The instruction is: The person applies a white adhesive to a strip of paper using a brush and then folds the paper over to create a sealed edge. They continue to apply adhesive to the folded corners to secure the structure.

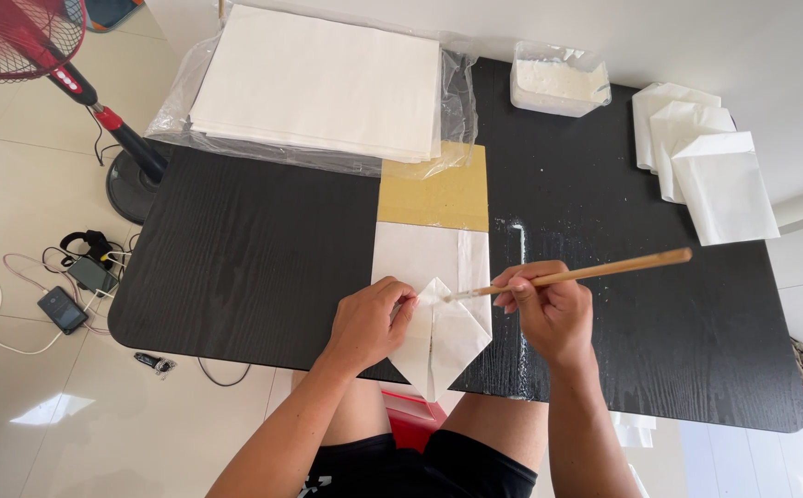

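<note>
Black table (235, 267), stack of white sheets in clear plastic (318, 78) at its far-left corner, plastic tub of white paste (558, 78) at its far edge, folded white bags (706, 171) at its right edge, red fan (23, 37) on the floor left of it

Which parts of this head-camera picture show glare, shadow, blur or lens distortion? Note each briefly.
Head view: bright, even daylight; glare patch on the floor tiles at lower left; soft shadow only under the left hand on the folded white paper; the black table edges bow outward, wide-angle distortion; the brush in the right hand is sharp, no motion blur.
</note>
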